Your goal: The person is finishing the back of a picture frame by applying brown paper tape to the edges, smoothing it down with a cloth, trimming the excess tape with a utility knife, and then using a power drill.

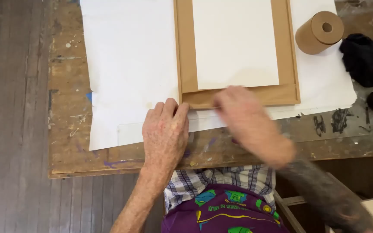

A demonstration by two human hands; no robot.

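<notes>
Inspector: Along the near edge of the brown board (286, 92), what do the hands do?

Assessor: Left hand (165, 129) lies flat, fingers spread, pressing a clear ruler (128, 134) onto the large white sheet (126, 64), touching the board's near-left corner. It grasps nothing. Right hand (247, 118) is blurred at the same edge; whether it pinches a tool I cannot tell.

Inspector: Advice on the step?

Assessor: In my judgement, keep the flat palm firm so the straightedge cannot slip.

Inspector: Containers?

Assessor: None open. A smaller white sheet (236, 43) rests within the board's raised border. A brown tape roll (319, 32) lies at the far right, beside a dark cloth (361, 58).
</notes>
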